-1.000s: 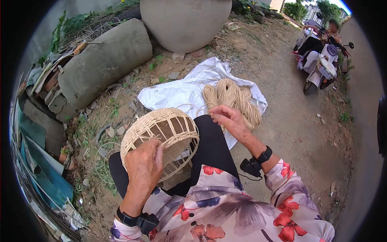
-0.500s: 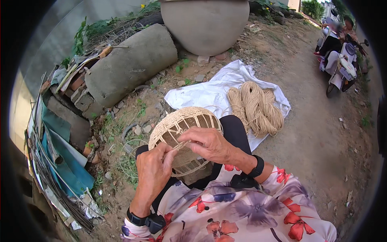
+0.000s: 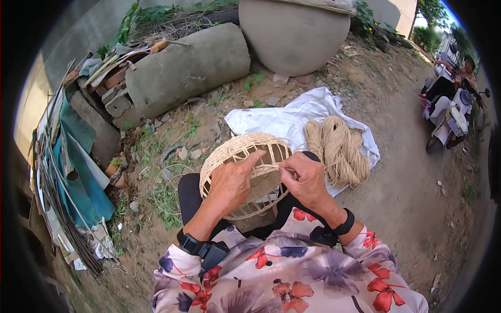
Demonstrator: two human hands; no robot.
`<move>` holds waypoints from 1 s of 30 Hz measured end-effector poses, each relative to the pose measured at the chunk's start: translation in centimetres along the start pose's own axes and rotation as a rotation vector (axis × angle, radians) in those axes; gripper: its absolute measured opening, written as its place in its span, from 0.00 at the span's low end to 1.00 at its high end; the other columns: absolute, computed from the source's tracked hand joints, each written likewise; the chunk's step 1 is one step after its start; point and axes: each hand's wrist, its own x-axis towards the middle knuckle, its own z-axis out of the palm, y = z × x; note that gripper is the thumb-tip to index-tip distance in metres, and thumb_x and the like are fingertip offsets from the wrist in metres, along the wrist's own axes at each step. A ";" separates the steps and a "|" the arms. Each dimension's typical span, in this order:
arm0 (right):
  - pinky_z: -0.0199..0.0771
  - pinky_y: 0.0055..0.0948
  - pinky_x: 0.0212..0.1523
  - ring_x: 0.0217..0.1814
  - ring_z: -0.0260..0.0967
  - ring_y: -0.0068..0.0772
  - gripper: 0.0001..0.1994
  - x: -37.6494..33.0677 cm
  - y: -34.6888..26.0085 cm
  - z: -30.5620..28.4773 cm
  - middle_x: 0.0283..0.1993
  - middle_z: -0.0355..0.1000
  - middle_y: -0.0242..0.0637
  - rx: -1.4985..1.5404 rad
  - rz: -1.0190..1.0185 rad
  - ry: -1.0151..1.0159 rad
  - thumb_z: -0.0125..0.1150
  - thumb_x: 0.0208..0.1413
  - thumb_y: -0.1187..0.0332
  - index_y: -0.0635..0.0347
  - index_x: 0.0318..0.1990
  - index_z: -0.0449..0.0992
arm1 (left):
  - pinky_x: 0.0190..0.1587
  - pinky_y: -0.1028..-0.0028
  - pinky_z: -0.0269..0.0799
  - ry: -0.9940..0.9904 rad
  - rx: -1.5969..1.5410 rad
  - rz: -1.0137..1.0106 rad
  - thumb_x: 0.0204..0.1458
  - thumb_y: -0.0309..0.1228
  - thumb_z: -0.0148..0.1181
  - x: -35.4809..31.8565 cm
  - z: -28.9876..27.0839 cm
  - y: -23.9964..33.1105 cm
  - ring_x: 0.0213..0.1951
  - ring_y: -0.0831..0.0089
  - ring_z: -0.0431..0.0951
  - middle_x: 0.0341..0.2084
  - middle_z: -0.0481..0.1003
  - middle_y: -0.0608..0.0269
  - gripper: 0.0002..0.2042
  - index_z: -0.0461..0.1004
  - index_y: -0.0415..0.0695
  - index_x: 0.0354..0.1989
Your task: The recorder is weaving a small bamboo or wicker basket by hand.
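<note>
— Outside on the dirt ground (image 3: 407, 208), where do you sit?

— Near a big round stone pot (image 3: 295, 34) and a fat grey roll (image 3: 188, 68). A white cloth (image 3: 282, 120) lies in front of me, and a bundle of straw rope (image 3: 336, 151) rests on it.

— What is on your lap?

— A round woven basket (image 3: 245, 148), tipped on its side. It sits on my knees, between both hands.

— What does your left hand (image 3: 229, 182) do?

— It lies flat on the basket wall, with one finger pointing out along the weave.

— And your right hand (image 3: 305, 177)?

— It is curled at the basket's rim. I think the fingers pinch a thin strand there, but it is too small to see well.

— Anyone else around?

— A person sits on a scooter (image 3: 449, 112) far off to my right.
</note>
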 end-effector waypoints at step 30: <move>0.67 0.31 0.28 0.25 0.68 0.32 0.13 1.2 0.8 2.5 0.35 0.70 0.38 0.120 0.036 -0.105 0.60 0.46 0.77 0.61 0.42 0.75 | 0.29 0.62 0.75 0.284 -0.028 0.026 0.44 0.18 0.57 -1.0 -1.6 1.2 0.25 0.56 0.79 0.22 0.76 0.54 0.25 0.73 0.52 0.53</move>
